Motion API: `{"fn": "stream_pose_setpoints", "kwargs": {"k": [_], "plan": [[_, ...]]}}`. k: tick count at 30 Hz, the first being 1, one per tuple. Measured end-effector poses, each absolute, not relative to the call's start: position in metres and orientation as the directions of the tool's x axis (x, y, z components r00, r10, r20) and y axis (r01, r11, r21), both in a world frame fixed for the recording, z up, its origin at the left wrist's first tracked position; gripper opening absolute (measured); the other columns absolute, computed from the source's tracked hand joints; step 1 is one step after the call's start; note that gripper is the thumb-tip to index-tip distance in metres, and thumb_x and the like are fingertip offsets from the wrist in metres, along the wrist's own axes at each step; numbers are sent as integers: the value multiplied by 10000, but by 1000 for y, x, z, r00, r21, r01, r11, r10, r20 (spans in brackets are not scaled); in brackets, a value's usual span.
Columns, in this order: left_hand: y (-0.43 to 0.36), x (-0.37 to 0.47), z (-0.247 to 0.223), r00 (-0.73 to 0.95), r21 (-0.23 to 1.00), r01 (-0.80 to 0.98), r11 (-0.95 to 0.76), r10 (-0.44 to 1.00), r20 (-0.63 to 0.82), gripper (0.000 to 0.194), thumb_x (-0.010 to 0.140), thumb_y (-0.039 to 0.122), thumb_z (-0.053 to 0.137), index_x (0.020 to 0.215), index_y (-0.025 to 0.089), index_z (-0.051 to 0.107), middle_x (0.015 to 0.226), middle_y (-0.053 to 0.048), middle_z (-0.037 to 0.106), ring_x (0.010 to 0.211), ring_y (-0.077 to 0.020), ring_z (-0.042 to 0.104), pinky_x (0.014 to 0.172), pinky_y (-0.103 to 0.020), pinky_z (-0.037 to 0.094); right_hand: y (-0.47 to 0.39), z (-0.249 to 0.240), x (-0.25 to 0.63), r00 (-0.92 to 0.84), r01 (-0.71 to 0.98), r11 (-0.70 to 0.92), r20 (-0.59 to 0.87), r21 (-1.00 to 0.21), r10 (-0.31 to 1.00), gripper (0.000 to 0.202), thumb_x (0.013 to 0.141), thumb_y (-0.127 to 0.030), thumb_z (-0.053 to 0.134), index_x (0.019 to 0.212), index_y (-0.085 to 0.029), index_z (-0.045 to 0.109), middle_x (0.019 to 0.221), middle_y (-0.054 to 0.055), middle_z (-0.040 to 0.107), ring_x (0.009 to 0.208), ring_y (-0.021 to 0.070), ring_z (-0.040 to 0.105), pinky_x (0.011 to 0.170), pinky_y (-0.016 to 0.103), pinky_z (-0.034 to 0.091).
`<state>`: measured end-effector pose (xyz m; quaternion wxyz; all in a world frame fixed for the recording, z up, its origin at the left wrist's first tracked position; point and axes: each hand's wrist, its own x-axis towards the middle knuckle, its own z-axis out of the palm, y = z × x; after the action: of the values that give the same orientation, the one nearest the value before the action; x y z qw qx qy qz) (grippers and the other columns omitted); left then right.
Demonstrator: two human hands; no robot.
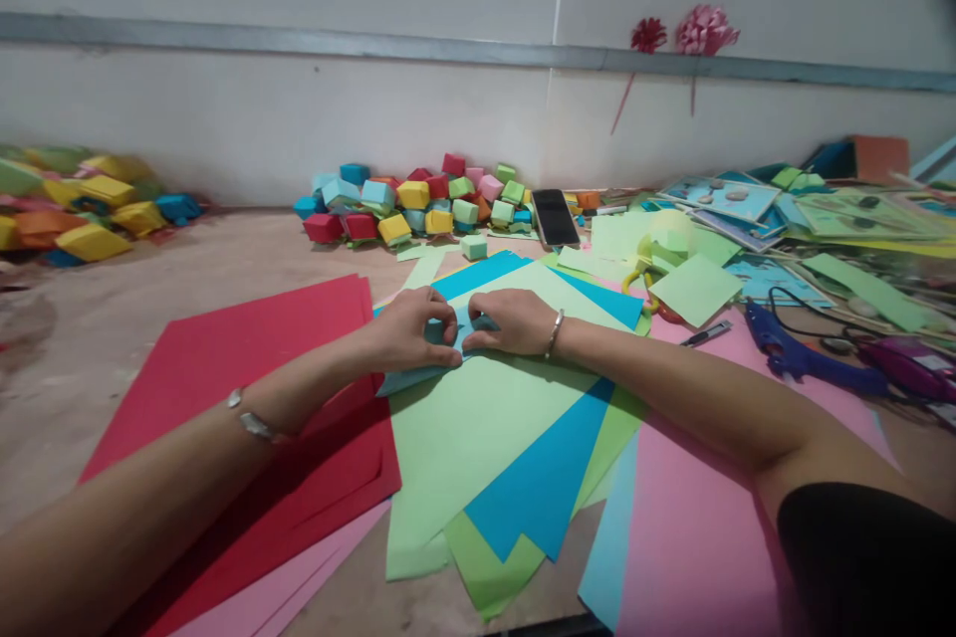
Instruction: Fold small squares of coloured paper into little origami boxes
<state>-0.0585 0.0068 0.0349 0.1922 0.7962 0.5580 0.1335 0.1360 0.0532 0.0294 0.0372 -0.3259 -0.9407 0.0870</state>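
Note:
My left hand (418, 328) and my right hand (512, 321) meet over a stack of paper, fingers bent and fingertips nearly touching. Between them both hands pinch a small piece of light blue paper (464, 326), partly hidden by the fingers. Beneath lies a large light green sheet (478, 438), with blue sheets (534, 478) sticking out from under it. Red sheets (276, 338) lie under my left forearm. Pink sheets (702, 508) lie below my right forearm.
Small folded paper boxes (414, 194) are heaped near the wall, others (97, 199) at far left. A phone (555, 218), a cutter (706, 334), a blue glue gun (807, 358), yellow-handled scissors (648, 291) and paper cards (721, 197) lie toward the right.

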Motion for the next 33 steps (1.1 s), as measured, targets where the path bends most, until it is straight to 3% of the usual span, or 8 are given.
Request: {"fn": "stream_pose_setpoints", "kwargs": {"k": [5, 10, 16, 22, 25, 29, 33], "plan": [[9, -69, 39, 417, 440, 828, -347, 906, -69, 356, 584, 538, 775, 733, 225, 695, 1047, -74, 575, 1043, -298, 542, 907, -391, 449, 59, 40, 141, -759, 647, 738, -76, -190, 646, 496, 803, -572, 729, 1122, -209, 620, 1145, 80, 715, 985, 231, 635, 612, 264, 297], [7, -75, 52, 491, 415, 827, -380, 847, -203, 321, 623, 492, 774, 797, 231, 703, 1171, -83, 534, 1123, -307, 511, 951, -389, 438, 79, 47, 157, -749, 662, 718, -142, -216, 648, 392, 737, -445, 821, 964, -172, 654, 980, 52, 720, 831, 171, 602, 595, 239, 320], [3, -79, 64, 537, 380, 826, -417, 787, -304, 297, 694, 419, 748, 893, 213, 670, 1350, -105, 461, 1203, -319, 474, 985, -413, 437, 100, 46, 170, -805, 586, 714, -174, -384, 568, 275, 684, -303, 841, 793, -155, 637, 772, -1, 669, 695, 116, 554, 609, 216, 377], [-1, -82, 73, 553, 348, 827, -441, 747, -369, 351, 667, 308, 761, 991, 233, 649, 1460, -106, 407, 1225, -336, 483, 894, -375, 479, 107, 49, 177, -830, 549, 660, -241, -513, 503, 243, 672, -191, 800, 825, -156, 614, 726, -24, 624, 672, 110, 558, 628, 227, 436], [-3, -83, 75, 567, 344, 818, -461, 744, -353, 389, 626, 334, 801, 969, 229, 651, 1450, -112, 433, 1212, -350, 493, 861, -363, 485, 111, 49, 181, -857, 505, 635, -250, -585, 451, 230, 673, -142, 760, 843, -158, 606, 722, -35, 609, 682, 107, 569, 653, 229, 458], [-1, -87, 76, 608, 402, 779, -480, 734, -302, 501, 598, 495, 832, 976, 219, 651, 1434, -123, 464, 1125, -309, 543, 836, -322, 490, 113, 47, 184, -888, 445, 639, -218, -628, 404, 307, 643, -228, 805, 887, -153, 633, 712, -41, 602, 670, 103, 550, 646, 228, 448], [3, -89, 76, 606, 503, 751, -427, 748, -271, 372, 830, 530, 603, 1018, 212, 644, 1236, -100, 604, 1026, -235, 583, 837, -281, 478, 108, 40, 176, -851, 458, 651, -86, -605, 519, 348, 682, -373, 800, 907, -135, 683, 664, -44, 560, 637, 104, 498, 615, 237, 395]]}}
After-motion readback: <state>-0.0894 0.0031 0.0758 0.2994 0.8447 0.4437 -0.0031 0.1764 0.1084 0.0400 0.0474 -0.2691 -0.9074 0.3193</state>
